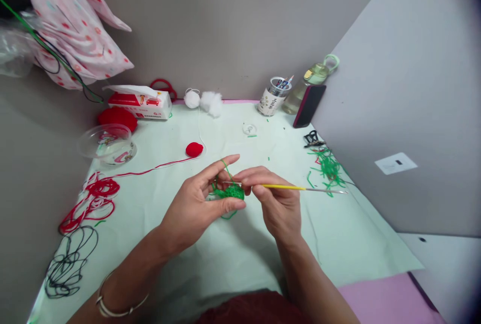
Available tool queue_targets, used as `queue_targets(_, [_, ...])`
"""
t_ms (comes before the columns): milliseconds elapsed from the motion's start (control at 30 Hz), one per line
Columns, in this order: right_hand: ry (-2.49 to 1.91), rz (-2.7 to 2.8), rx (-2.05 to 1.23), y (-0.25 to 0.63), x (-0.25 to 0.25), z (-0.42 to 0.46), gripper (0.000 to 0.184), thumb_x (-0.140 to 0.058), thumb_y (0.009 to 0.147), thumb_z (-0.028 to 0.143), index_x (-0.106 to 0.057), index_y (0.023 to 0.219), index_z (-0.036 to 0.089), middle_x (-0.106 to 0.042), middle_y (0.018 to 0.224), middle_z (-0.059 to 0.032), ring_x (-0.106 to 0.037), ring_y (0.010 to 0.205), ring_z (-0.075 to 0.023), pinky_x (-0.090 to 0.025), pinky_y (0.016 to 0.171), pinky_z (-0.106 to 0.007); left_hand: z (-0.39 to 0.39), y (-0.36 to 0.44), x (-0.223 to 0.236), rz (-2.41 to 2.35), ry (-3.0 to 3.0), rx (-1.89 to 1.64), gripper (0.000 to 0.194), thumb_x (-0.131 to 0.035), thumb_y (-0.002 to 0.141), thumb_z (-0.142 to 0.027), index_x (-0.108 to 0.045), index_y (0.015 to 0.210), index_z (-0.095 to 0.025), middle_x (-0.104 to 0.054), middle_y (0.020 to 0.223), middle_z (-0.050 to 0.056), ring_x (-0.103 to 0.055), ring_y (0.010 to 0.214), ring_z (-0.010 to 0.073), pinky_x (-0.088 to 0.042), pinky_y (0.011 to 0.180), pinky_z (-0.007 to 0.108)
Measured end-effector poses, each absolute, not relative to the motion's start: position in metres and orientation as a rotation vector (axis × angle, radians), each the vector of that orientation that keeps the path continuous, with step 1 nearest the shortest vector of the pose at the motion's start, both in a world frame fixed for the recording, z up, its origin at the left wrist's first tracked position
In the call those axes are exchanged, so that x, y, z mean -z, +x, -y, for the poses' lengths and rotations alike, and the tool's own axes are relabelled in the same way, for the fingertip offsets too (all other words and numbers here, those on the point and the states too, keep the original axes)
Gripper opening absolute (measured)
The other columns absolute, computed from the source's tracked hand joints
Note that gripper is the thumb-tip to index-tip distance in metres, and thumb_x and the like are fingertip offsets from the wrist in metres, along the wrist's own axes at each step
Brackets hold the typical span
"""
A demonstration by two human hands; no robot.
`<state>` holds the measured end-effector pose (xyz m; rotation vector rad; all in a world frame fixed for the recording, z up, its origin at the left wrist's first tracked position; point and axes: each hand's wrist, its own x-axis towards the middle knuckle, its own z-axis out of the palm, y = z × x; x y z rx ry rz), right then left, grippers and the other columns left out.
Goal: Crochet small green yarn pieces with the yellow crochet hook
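My left hand (195, 204) pinches a small piece of green crochet work (232, 192) between thumb and fingers, with a strand of green yarn looped up over the raised index finger. My right hand (276, 204) is closed around a crochet hook (283, 187) with a yellow grip and metal ends. The hook's left tip reaches to the green piece; where it enters the stitches is hidden by the fingers. Beyond my left hand lies a small red crocheted piece (194, 149), with red and white yarn running left from it.
Tangled red and white yarn (101, 189) and black cord (69, 266) lie at left. Behind them stand a plastic tub (116, 151) and a tissue box (152, 103). White stuffing (211, 103), a pen can (272, 98), a bottle (300, 91), a phone (309, 107) and green scraps (329, 166) border the back and right.
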<state>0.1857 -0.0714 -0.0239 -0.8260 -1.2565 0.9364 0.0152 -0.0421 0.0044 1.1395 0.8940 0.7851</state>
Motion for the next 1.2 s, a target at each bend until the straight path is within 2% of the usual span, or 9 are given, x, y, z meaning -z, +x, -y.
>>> queue_targets(100, [-0.827,1.221,-0.954,0.186,0.025,0.071,0.014,-0.069,0.098,0.027,-0.082,0.099,0.03,-0.08,0.098,-0.0035,-0.071,0.087,-0.0176,-0.056,0.073,-0.031,0.043,0.015,-0.005,-0.893,1.16,-0.796,0.08,-0.086,0.073,-0.025,-0.057,0.147,-0.027,-0.058,0.089,-0.002,-0.062,0.093,0.0189,-0.057,0.088,0.034])
queue_targets(233, [-0.795,1.054,-1.107,0.186,0.025,0.07,0.012,-0.071,0.097,0.035,-0.08,0.093,0.028,-0.08,0.092,-0.002,-0.068,0.071,-0.0136,-0.055,0.065,-0.027,0.043,0.013,-0.005,-0.904,1.172,-0.781,0.081,-0.086,0.073,-0.024,-0.056,0.148,-0.029,-0.058,0.092,-0.001,-0.061,0.095,0.0193,-0.058,0.08,0.031])
queue_targets(400, [-0.817,0.976,-1.234,0.187,0.023,0.066,0.025,-0.072,0.094,0.047,-0.071,0.087,0.023,-0.078,0.082,-0.0015,-0.065,0.061,-0.0128,-0.057,0.063,-0.028,0.041,0.011,-0.007,-0.916,1.197,-0.759,0.078,-0.087,0.072,-0.025,-0.06,0.145,-0.03,-0.059,0.091,-0.001,-0.061,0.093,0.0199,-0.058,0.075,0.029])
queue_targets(600, [-0.743,1.102,-1.251,0.196,0.022,0.068,0.021,-0.065,0.099,0.042,-0.072,0.092,0.024,-0.08,0.089,-0.003,-0.072,0.068,-0.0148,-0.061,0.065,-0.03,0.041,0.01,-0.008,-0.921,1.237,-0.746,0.074,-0.085,0.073,-0.025,-0.061,0.144,-0.03,-0.061,0.09,-0.001,-0.061,0.09,0.0191,-0.058,0.074,0.029])
queue_targets(800, [-0.818,1.288,-1.035,0.198,0.019,0.074,0.017,-0.061,0.103,0.031,-0.076,0.098,0.025,-0.08,0.097,-0.0044,-0.074,0.076,-0.0165,-0.062,0.071,-0.034,0.041,0.011,-0.006,-0.992,1.322,-0.797,0.073,-0.084,0.073,-0.022,-0.062,0.143,-0.028,-0.061,0.087,-0.003,-0.061,0.091,0.0187,-0.055,0.089,0.035])
queue_targets(1033, [-0.712,1.128,-1.23,0.193,0.024,0.07,0.019,-0.063,0.101,0.041,-0.072,0.095,0.024,-0.08,0.093,-0.0027,-0.074,0.074,-0.0151,-0.062,0.07,-0.031,0.043,0.01,-0.007,-0.985,1.438,-0.81,0.068,-0.084,0.076,-0.022,-0.065,0.14,-0.03,-0.062,0.088,-0.003,-0.063,0.095,0.0193,-0.052,0.097,0.037])
queue_targets(1200, [-0.784,1.228,-1.141,0.195,0.02,0.072,0.02,-0.062,0.101,0.039,-0.074,0.095,0.023,-0.08,0.093,-0.0043,-0.074,0.075,-0.0168,-0.063,0.071,-0.034,0.042,0.009,-0.003,-0.99,1.488,-0.83,0.066,-0.082,0.076,-0.02,-0.066,0.139,-0.03,-0.063,0.089,-0.002,-0.063,0.094,0.0201,-0.053,0.095,0.038])
